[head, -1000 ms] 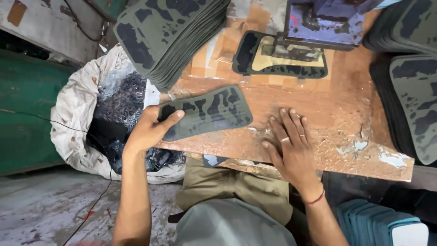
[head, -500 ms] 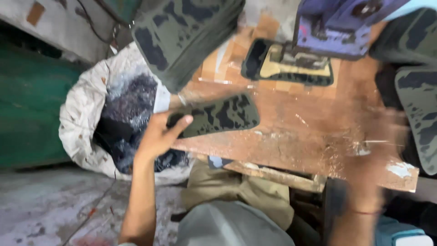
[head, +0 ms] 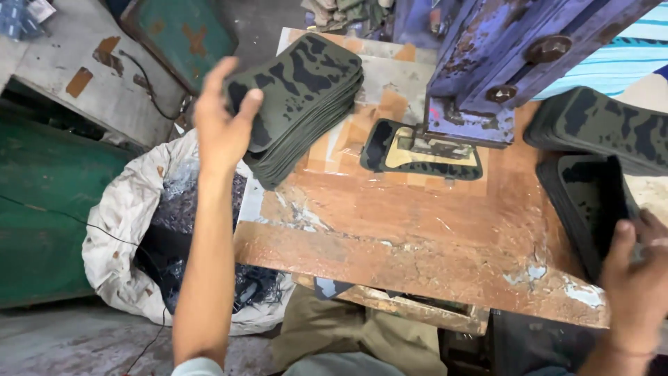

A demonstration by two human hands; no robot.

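Head view. The left hand (head: 224, 129) is reaching up and away from the body, its fingers spread loosely with the thumb (head: 248, 108) pressing on the near corner of a tall stack of camouflage sheets (head: 303, 97); whether it is gripping the top sheet or only resting on it cannot be told. This stack is sitting, fanned and tilted, on the far left part of the worn orange worktable (head: 417, 230). The right hand (head: 637, 282) is curling at the table's right edge, thumb and fingers closing around the near end of a dark cut piece (head: 591, 202) that is lying on a second stack of the same sheets (head: 605, 122). At the middle rear, a blue-purple press (head: 501, 63) is standing over a cutting die (head: 424, 150), which is lying on the table between the two stacks. A white sack of dark offcuts (head: 139, 230) is slumping on the floor just beside the table's left edge, next to a green metal bin (head: 42, 216).
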